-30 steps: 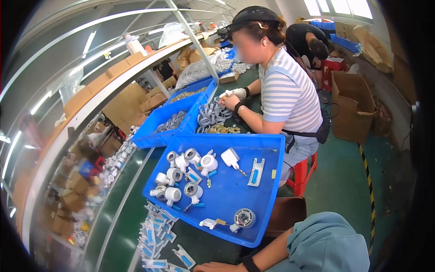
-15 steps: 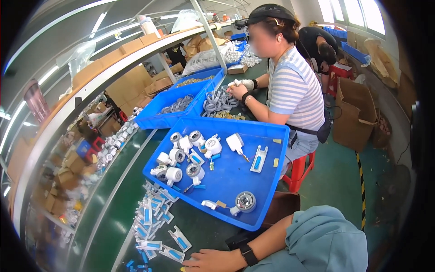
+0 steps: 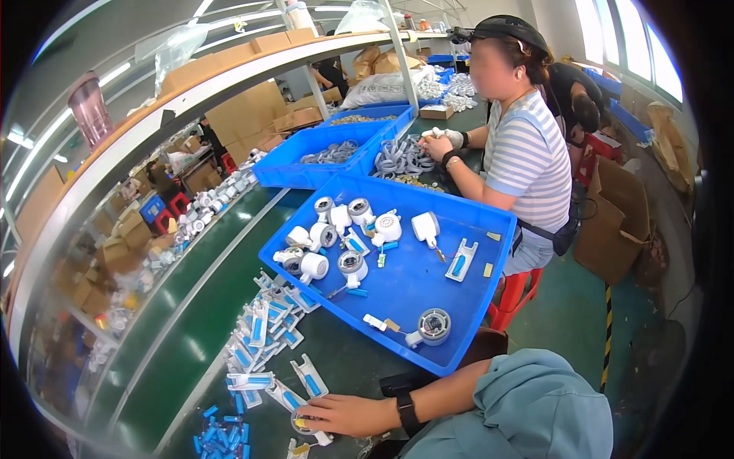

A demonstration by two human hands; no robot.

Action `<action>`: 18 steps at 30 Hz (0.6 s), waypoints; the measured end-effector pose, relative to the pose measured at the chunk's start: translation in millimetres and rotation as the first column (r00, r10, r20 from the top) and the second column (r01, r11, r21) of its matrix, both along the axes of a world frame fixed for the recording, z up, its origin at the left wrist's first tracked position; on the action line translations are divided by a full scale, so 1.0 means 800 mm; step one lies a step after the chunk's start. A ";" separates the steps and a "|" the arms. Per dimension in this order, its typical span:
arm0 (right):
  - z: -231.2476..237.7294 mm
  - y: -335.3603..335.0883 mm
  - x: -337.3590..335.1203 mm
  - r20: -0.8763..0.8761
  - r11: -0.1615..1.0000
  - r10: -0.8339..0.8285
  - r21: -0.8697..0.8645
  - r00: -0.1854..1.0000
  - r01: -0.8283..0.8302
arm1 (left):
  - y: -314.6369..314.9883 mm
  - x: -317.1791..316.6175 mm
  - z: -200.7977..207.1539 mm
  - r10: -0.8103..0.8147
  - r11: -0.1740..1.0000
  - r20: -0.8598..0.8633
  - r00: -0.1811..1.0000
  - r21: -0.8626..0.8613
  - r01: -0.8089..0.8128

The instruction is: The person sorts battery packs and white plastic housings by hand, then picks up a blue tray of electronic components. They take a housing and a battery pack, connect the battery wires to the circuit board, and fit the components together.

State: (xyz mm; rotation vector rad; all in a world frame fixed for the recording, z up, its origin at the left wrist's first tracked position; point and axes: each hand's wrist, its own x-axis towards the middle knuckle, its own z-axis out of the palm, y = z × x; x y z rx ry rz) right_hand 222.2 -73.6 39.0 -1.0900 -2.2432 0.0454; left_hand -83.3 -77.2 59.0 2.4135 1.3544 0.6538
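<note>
My right hand (image 3: pixel 348 415) reaches in from the lower right, a dark band on its wrist. Its fingers curl over a white round-headed plastic housing (image 3: pixel 304 425) on the green table; yellow shows at a fingertip. My left hand is out of view. Close to the right hand lie white trough-shaped plastic parts with blue cylinders (image 3: pixel 309 376), and more of them form a pile (image 3: pixel 256 325). Loose small blue cylinders (image 3: pixel 222 437) are heaped at the lower edge. A white part with a tan tab (image 3: pixel 300 450) lies just below the hand.
A large blue tray (image 3: pixel 413 294) holds several white round-headed housings (image 3: pixel 352 264). Behind it stand blue bins (image 3: pixel 287 168) with grey rings (image 3: pixel 336 153). A co-worker (image 3: pixel 527 153) sits on a red stool (image 3: pixel 516 298), handling parts. A shelf frame (image 3: pixel 229 69) crosses the left.
The view has shifted, so the scene sits further right and more of the table's lower edge shows. A round-headed housing has come into view under my right hand's fingers.
</note>
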 end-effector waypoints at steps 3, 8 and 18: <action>-0.002 0.004 0.000 0.011 0.998 0.043 -0.043 0.999 -0.043 | 0.017 -0.028 -0.034 -0.158 0.967 -0.130 0.979 0.181 0.180; 0.007 0.006 0.019 -0.036 0.982 0.105 -0.157 0.994 -0.109 | -0.003 0.011 -0.001 0.021 1.000 -0.053 0.998 -0.005 -0.021; 0.038 -0.013 0.005 -0.469 0.964 -0.012 -0.239 0.883 -0.114 | 0.009 0.012 -0.030 -0.072 0.995 -0.050 0.996 0.060 0.075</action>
